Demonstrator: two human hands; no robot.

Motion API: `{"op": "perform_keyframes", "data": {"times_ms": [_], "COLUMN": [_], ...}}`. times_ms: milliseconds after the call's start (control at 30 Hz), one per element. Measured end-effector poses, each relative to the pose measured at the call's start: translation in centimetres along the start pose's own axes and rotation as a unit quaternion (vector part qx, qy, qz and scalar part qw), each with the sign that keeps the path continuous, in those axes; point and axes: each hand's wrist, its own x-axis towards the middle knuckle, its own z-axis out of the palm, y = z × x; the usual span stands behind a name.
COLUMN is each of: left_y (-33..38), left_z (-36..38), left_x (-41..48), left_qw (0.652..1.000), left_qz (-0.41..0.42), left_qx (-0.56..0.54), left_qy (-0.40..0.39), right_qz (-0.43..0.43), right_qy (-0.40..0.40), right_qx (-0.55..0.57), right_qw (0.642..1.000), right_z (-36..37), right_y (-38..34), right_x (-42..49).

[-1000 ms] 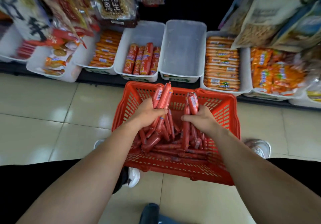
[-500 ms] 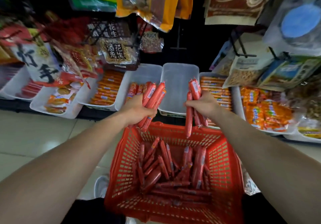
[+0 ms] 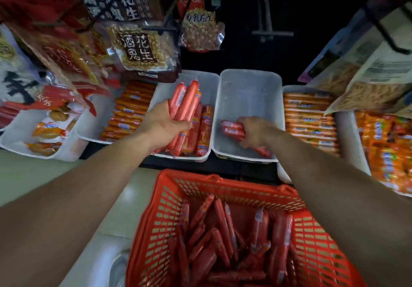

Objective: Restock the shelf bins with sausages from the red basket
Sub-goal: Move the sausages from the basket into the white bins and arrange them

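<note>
A red plastic lattice basket [image 3: 169, 197] sits low in the view, with many slim red-wrapped sausages [image 3: 223, 237] lying loose in it. Beyond it runs a row of white translucent plastic shelf bins. The middle bin [image 3: 247, 95] is nearly bare; its left neighbour [image 3: 209, 81] holds thicker orange-labelled sausage sticks [image 3: 206, 128].

The left hand [image 3: 165, 126] hovers over that neighbour, fingers wrapped tight around an upright bundle of red sausages [image 3: 185, 101]. The right hand [image 3: 256, 131] is down inside the middle bin, fingers closed on a smaller bunch [image 3: 231, 128] held close to the floor.

To do this well, the right hand should probably lay its bunch flat and parallel against one wall before letting go, so later rows stack neatly. The left bundle looks to match these, so it likely belongs here too.
</note>
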Motion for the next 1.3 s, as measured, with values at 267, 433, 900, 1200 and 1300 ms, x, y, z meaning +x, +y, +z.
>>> {"op": "perform_keyframes", "data": {"times_ms": [267,433,900,1200,1300], "left_y": [-2.5,1.6,0.7,-0.1,0.6], "left_z": [2.6,6.6,19.7,21.3,21.5], "left_x": [2.5,4.9,10.3,11.9,12.1], "left_qw": [0.996,0.977,0.855,0.865,0.878], "left_qz": [0.001,0.060,0.157,0.137,0.155], "left_qx": [0.076,0.180,0.450,0.432,0.396], "left_qy": [-0.044,-0.097,-0.204,-0.214,-0.219], "right_qz": [-0.031,-0.059,0.013,0.012,0.017], "right_qy": [-0.094,-0.026,0.007,0.012,0.019], "right_qx": [-0.003,-0.078,0.024,0.028,0.035], "right_qw": [0.995,0.995,1.000,0.999,0.999], "right_z": [-0.2,-4.0,2.7,3.6,3.7], "right_y": [1.6,4.6,15.0,14.4,14.4], "right_x": [1.4,-2.8,-8.1,-7.4,-7.3]}}
